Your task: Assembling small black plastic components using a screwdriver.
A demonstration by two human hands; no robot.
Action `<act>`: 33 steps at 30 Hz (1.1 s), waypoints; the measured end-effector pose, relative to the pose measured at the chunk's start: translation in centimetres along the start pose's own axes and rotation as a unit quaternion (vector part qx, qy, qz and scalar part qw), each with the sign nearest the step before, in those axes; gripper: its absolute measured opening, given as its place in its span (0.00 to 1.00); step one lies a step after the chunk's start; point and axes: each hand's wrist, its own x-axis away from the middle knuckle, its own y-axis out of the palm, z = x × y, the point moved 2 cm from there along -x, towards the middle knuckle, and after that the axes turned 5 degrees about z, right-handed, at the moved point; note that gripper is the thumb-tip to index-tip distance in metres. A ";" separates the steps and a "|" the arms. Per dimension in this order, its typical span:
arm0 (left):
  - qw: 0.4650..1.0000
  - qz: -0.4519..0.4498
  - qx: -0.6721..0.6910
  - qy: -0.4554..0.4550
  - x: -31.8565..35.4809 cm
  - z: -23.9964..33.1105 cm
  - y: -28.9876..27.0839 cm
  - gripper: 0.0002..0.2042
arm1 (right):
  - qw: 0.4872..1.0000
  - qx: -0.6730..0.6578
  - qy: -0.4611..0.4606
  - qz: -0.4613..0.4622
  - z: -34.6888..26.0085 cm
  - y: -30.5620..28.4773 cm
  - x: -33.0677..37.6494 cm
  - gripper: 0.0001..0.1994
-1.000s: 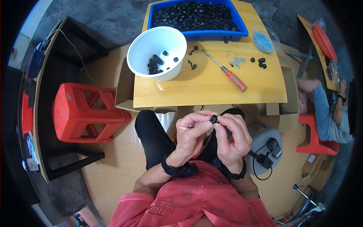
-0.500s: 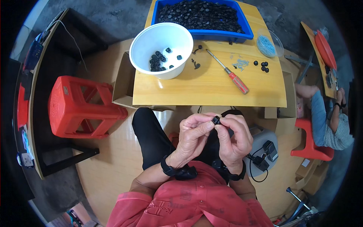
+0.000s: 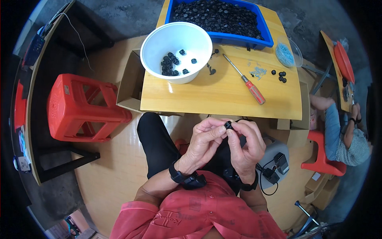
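Both hands meet over my lap, just below the front edge of the small yellow table (image 3: 215,95). My left hand (image 3: 203,141) and my right hand (image 3: 246,145) pinch one small black round part (image 3: 228,125) between their fingertips. On the table stands a white bowl (image 3: 159,44) with several black parts in it. Behind it lies a blue tray (image 3: 263,36) full of the same black parts. A screwdriver with a red handle (image 3: 254,91) lies to the right of the bowl.
A red plastic stool (image 3: 79,107) stands at my left. An open cardboard box (image 3: 129,85) sits beside the table's left edge. A small clear dish (image 3: 288,55) and loose black parts (image 3: 280,75) lie at the table's right. Another person (image 3: 344,131) sits at the far right.
My hands stay together on the black part with only small finger shifts. The view has tilted slightly, so the table sits a little higher in the picture.
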 end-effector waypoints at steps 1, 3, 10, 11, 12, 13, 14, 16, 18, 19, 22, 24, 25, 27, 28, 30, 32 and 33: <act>1.000 0.000 0.001 0.000 -0.1 0.1 -0.1 0.06 | 1.000 0.002 0.003 -0.005 0.0 0.1 -0.1 0.09; 1.000 -0.009 0.012 -0.014 -0.2 0.2 0.0 0.06 | 1.000 0.005 0.004 -0.010 0.1 0.2 -0.3 0.09; 1.000 -0.007 -0.019 0.020 -0.4 0.4 -0.2 0.06 | 0.999 -0.020 0.024 -0.010 1.0 0.3 -0.1 0.09; 0.999 -0.008 -0.023 0.038 -0.4 0.4 -0.2 0.07 | 0.999 -0.021 0.024 -0.011 1.1 0.3 0.0 0.09; 0.998 -0.009 -0.027 0.055 -0.4 0.5 -0.1 0.08 | 0.999 -0.030 0.030 -0.011 1.2 0.3 0.0 0.09; 0.998 -0.009 -0.027 0.056 -0.3 0.4 -0.1 0.08 | 0.999 -0.039 0.036 -0.010 1.3 0.2 0.0 0.09; 0.996 -0.011 -0.047 0.078 -0.3 0.5 0.0 0.08 | 0.999 -0.039 0.036 -0.011 1.4 0.2 0.1 0.09; 0.993 -0.014 -0.066 0.100 -0.3 0.6 0.1 0.08 | 0.997 -0.061 0.052 -0.012 1.5 0.2 0.1 0.08; 0.988 0.009 -0.109 0.106 -0.1 0.6 0.1 0.08 | 0.996 -0.069 0.055 -0.013 1.6 0.1 0.1 0.08; 0.988 0.009 -0.109 0.107 -0.1 0.6 0.1 0.08 | 0.995 -0.078 0.059 -0.013 1.5 0.1 0.0 0.08; 0.985 0.012 -0.123 0.119 0.0 0.6 0.1 0.08 | 0.993 -0.093 0.071 -0.005 1.7 0.1 0.2 0.08; 0.981 0.008 -0.138 0.135 0.0 0.6 0.1 0.08 | 0.991 -0.107 0.081 0.003 1.7 0.1 0.3 0.08; 0.981 0.008 -0.138 0.134 0.0 0.6 0.1 0.08 | 0.988 -0.121 0.091 0.011 1.7 0.1 0.4 0.08; 0.974 0.002 -0.163 0.158 0.2 0.7 0.2 0.09 | 0.988 -0.127 0.086 0.012 1.9 0.1 0.5 0.08; 0.974 0.002 -0.162 0.158 0.2 0.6 0.3 0.09 | 0.987 -0.134 0.082 0.014 2.0 0.1 0.6 0.08; 0.974 0.019 -0.153 0.166 0.4 0.7 0.6 0.11 | 0.989 -0.130 0.072 0.013 1.9 0.1 0.6 0.08; 0.974 0.015 -0.153 0.166 0.5 0.6 0.6 0.11 | 0.990 -0.126 0.062 0.012 1.8 0.0 0.5 0.08; 0.974 0.012 -0.154 0.166 0.6 0.5 0.5 0.12 | 0.992 -0.116 0.052 0.011 1.6 -0.1 0.4 0.08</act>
